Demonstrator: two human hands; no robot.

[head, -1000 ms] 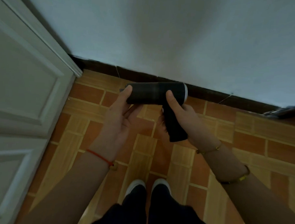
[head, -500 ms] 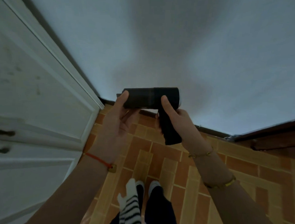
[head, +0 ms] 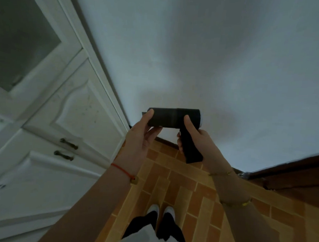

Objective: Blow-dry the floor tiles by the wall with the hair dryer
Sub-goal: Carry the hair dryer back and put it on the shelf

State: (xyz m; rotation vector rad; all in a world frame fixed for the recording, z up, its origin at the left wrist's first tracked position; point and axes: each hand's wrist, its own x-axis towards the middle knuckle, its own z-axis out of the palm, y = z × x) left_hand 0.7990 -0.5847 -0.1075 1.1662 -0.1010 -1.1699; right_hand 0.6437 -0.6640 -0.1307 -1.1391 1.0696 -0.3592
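Observation:
A black hair dryer (head: pixel 170 117) is held up in front of the white wall (head: pixel 203 58), its barrel level and its nozzle end to the left. My right hand (head: pixel 194 139) is wrapped around its handle, thumb on the barrel. My left hand (head: pixel 139 138) grips the nozzle end, thumb on top and fingers underneath. Orange and brown floor tiles (head: pixel 181 184) lie below, meeting the wall at a dark baseboard (head: pixel 166 142).
A white panelled cabinet (head: pixel 50 134) with two dark handles (head: pixel 68 143) stands close on the left. A dark wooden threshold (head: pixel 289 174) runs along the right. My legs and white shoes (head: pixel 160 210) are at the bottom centre.
The view has tilted upward, so more wall and cabinet show and less floor. The dryer has risen with both hands, which keep the same grip.

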